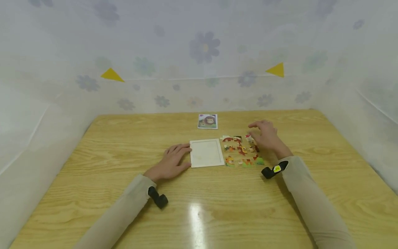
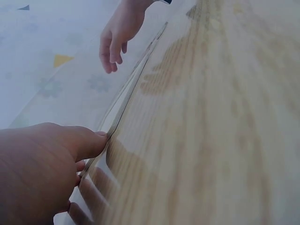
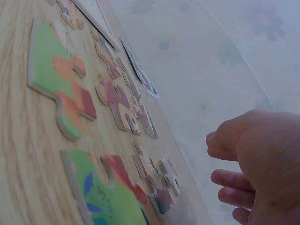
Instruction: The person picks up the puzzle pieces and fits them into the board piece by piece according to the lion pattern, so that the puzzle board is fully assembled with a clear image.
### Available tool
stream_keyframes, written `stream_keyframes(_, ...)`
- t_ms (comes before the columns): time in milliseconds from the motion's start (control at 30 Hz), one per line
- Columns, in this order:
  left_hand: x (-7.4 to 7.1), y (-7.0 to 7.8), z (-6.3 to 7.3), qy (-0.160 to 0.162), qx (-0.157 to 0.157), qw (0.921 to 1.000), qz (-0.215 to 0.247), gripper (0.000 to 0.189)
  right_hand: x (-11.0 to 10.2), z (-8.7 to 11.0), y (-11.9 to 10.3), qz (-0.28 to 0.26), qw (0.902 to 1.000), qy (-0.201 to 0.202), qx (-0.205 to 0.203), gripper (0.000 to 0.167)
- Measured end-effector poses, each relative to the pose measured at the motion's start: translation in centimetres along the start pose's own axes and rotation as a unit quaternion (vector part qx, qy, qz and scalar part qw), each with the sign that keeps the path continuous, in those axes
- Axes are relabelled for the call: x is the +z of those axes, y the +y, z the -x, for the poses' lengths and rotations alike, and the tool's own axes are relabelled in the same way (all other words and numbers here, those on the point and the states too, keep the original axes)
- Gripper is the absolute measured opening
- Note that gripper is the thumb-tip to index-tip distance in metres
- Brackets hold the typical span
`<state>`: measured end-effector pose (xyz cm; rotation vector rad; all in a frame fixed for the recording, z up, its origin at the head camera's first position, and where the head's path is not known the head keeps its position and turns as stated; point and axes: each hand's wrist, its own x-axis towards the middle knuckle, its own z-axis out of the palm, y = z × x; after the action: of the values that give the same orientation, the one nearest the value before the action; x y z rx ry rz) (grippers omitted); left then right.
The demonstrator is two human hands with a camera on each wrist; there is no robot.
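A square white puzzle tray (image 1: 206, 153) lies flat on the wooden table with nothing in its recess. My left hand (image 1: 170, 162) rests beside it, fingertips and thumb touching its left edge. Right of the tray, several jigsaw pieces (image 1: 242, 150) lie apart in rough rows, in orange, green and dark red. Over the far right pieces hovers my right hand (image 1: 268, 136), its fingers loosely bent and nothing between them. In the right wrist view that hand (image 3: 262, 164) is raised above the table, past a green corner piece (image 3: 105, 192).
A small picture card with a lion (image 1: 207, 121) lies behind the tray, near the table's far edge. Flowered white curtains (image 1: 205, 79) enclose the table (image 1: 155, 221) at the back and sides. Two yellow triangles (image 1: 112, 75) mark the back curtain.
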<state>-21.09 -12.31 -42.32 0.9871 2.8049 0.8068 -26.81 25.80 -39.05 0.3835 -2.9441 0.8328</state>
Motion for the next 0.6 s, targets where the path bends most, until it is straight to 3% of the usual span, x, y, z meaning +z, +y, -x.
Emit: stream_keyframes(600,-0.07,0.04,0.08,-0.002,0.003,1.0000,-0.002,0.053,0.25,-0.06,0.31,-0.009,0.9997,0.003,-0.021,0.034)
